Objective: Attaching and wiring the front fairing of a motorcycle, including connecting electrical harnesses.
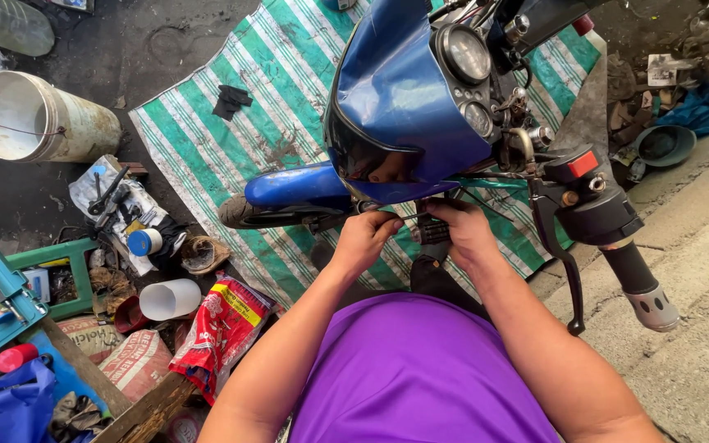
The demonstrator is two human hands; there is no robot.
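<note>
- The left hand [364, 235] and right hand [463, 232] meet just under the blue headlight cowl [395, 107] of the motorcycle; between them sits a dark ribbed part [431, 233], its long axis running roughly left to right
- The right hand is curled around that part and nearer to it; the left hand's fingers are bent beside it, whether gripping I cannot tell
- Below lies a green-striped tarp [207, 139] on dirty ground; a white bucket [38, 119] and scattered tools [112, 197] crowd the left side
</note>
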